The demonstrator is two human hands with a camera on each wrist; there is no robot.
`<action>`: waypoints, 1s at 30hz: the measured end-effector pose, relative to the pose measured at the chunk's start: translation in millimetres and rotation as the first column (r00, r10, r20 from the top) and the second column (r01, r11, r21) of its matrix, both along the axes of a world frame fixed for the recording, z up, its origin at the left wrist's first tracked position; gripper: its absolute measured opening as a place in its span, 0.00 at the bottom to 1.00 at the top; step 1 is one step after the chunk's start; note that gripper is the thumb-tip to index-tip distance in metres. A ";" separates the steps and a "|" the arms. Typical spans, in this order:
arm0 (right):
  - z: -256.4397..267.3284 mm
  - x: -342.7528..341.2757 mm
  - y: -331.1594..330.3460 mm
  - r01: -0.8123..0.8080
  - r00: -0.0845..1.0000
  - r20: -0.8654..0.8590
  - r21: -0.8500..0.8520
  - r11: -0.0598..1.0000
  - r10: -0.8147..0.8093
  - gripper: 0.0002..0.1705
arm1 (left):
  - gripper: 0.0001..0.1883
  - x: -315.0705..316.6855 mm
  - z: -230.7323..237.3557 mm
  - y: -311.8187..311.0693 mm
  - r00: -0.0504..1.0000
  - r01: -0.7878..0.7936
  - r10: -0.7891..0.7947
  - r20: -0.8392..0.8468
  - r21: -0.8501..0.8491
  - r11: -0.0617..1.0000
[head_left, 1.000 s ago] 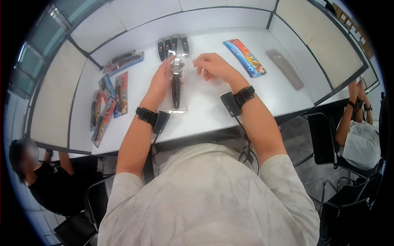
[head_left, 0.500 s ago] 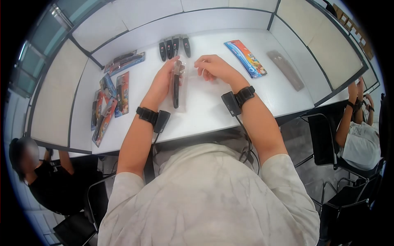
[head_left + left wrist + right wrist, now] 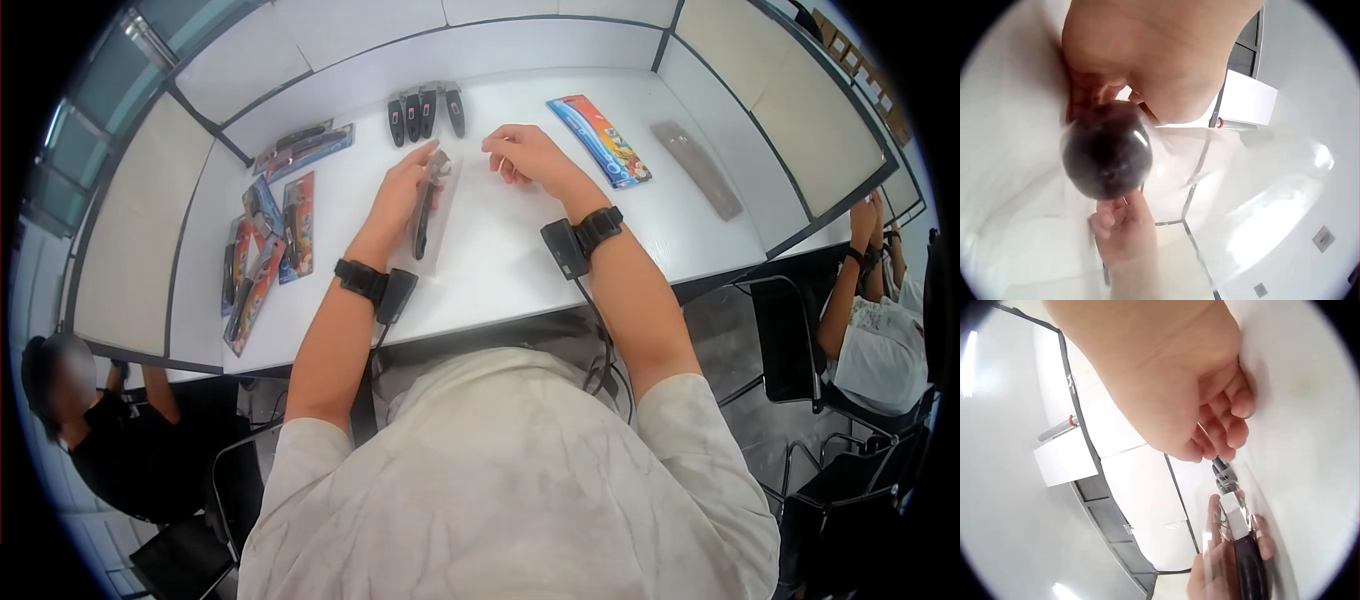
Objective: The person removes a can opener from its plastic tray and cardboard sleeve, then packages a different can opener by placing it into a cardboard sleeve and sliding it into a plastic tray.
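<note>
A black-handled tool with a metallic head stands tilted in a clear plastic package, gripped along its left side by my left hand. In the left wrist view its dark rounded handle end is close to the camera, with the left hand behind it. The right wrist view shows the black handle and clear plastic around it. Apart from the package, my right hand hovers to its right with loosely curled fingers and nothing in them; the right wrist view shows the same hand.
Several black-handled items stand in a row at the back. Packaged tools on colourful cards lie at the left. A blue-and-orange card and a translucent grey-brown piece lie at the right. Partition walls border the table.
My left hand has turned the packaged tool from face-up onto its side, leaning it leftward. My right hand has shifted slightly up and right.
</note>
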State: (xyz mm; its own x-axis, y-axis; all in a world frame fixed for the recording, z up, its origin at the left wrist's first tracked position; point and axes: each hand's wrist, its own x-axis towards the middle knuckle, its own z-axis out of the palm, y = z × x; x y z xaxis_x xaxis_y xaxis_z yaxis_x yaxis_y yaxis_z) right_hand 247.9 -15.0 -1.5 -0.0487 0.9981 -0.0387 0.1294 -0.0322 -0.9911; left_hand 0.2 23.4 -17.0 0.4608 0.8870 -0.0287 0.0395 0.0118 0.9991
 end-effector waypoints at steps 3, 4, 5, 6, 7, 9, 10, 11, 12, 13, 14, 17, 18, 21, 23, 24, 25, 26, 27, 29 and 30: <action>-1.3 0.9 1.3 0.011 1.000 -0.006 0.011 1.000 -0.011 0.13 | 0.32 3.9 8.5 -9.3 0.999 -0.036 0.037 0.030 -0.021 0.999; -0.8 0.9 1.3 0.021 1.000 -0.004 0.008 1.000 -0.021 0.13 | 0.32 5.5 11.1 -12.1 0.998 -0.053 0.054 0.034 -0.023 0.998; -0.2 0.9 1.2 0.032 0.999 -0.002 0.006 0.999 -0.032 0.13 | 0.32 5.9 12.9 -13.9 0.997 -0.070 0.071 0.038 -0.025 0.997; 0.5 0.9 1.0 0.041 0.999 -0.007 0.008 0.999 -0.041 0.12 | 0.32 5.4 13.7 -14.6 0.997 -0.065 0.066 0.036 -0.023 0.998; 1.5 1.0 0.6 0.050 0.999 -0.012 0.009 0.999 -0.049 0.12 | 0.32 4.9 14.3 -15.1 0.998 -0.060 0.060 0.033 -0.021 0.998; -0.2 2.2 2.3 0.070 0.997 -0.018 0.021 0.997 -0.070 0.12 | 0.32 4.7 16.0 -16.6 0.998 -0.054 0.055 0.029 -0.015 0.998; -3.8 3.8 6.2 0.082 0.997 -0.018 0.033 0.996 -0.081 0.13 | 0.32 4.9 17.3 -17.6 0.998 -0.055 0.055 0.026 -0.011 0.998; -5.8 5.0 8.4 0.094 0.995 -0.019 0.044 0.995 -0.093 0.14 | 0.32 5.0 17.9 -18.1 0.998 -0.055 0.055 0.024 -0.007 0.998; -5.6 5.8 8.4 0.094 0.995 -0.031 0.049 0.994 -0.093 0.14 | 0.31 5.0 17.9 -18.0 0.998 -0.052 0.052 0.020 0.006 0.999; -5.3 6.4 8.1 0.095 0.995 -0.044 0.054 0.994 -0.093 0.13 | 0.31 4.8 17.9 -17.7 0.999 -0.049 0.049 0.016 0.018 0.999; -5.1 6.9 8.0 0.096 0.994 -0.057 0.059 0.994 -0.092 0.13 | 0.31 4.5 17.8 -17.3 0.999 -0.046 0.046 0.012 0.030 0.998; -6.7 7.8 8.5 0.101 0.993 -0.061 0.075 0.992 -0.097 0.13 | 0.30 3.6 14.6 -15.1 0.999 -0.032 0.030 0.040 0.034 0.999; -6.6 7.7 7.9 0.098 0.994 -0.064 0.077 0.992 -0.093 0.12 | 0.30 3.3 14.2 -15.0 0.999 -0.022 0.021 0.026 0.040 0.999; -4.5 6.6 5.8 0.093 0.993 -0.074 0.080 0.992 -0.087 0.11 | 0.29 0.6 10.3 -10.6 1.000 0.009 -0.009 -0.004 0.063 0.998; -3.3 6.1 4.9 0.095 0.993 -0.075 0.079 0.992 -0.089 0.11 | 0.28 -1.9 0.8 -1.8 0.999 0.033 -0.032 -0.009 0.086 0.996; -3.3 6.3 5.1 0.099 0.993 -0.075 0.082 0.992 -0.092 0.11 | 0.28 -1.6 0.7 -2.3 1.000 0.023 -0.022 -0.010 0.108 0.994; -3.3 6.8 5.3 0.102 0.993 -0.074 0.085 0.991 -0.095 0.11 | 0.27 -0.7 0.6 -3.2 1.000 0.013 -0.012 -0.011 0.130 0.991; -3.1 7.1 5.6 0.105 0.992 -0.074 0.088 0.991 -0.099 0.11 | 0.27 -0.4 0.7 -3.8 1.000 0.003 -0.002 -0.011 0.152 0.988; -2.7 7.1 5.7 0.111 0.992 -0.073 0.090 0.990 -0.105 0.11 | 0.27 -0.6 1.1 -4.1 1.000 0.005 -0.003 -0.011 0.148 0.989; -2.0 6.8 5.6 0.124 0.990 -0.073 0.093 0.988 -0.117 0.12 | 0.28 -1.2 2.5 -5.3 1.000 0.008 -0.006 -0.012 0.141 0.990; -2.4 7.2 5.9 0.131 0.990 -0.061 0.100 0.986 -0.125 0.12 | 0.28 -1.1 4.4 -6.9 1.000 0.009 -0.005 -0.029 0.146 0.989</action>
